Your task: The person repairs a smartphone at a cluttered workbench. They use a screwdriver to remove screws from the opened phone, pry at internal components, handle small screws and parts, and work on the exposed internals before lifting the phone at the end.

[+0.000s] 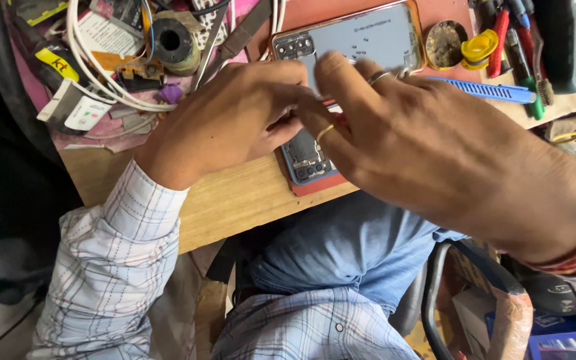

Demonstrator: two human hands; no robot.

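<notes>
Below, the left hand (228, 120) and right hand (428, 147) met over an opened phone (305, 157) lying near the wooden table's front edge (235, 207). Their fingers were bunched narrow, pinching at it, though what they gripped could not be told. A detached back cover (368, 33) lay just behind; tangled white cables (101, 80) crowded the left.

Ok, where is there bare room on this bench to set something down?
Bare wood at the near table edge, below the left hand and beside the red mat. Crowded: the white cables at back left, the tools at back right.
</notes>
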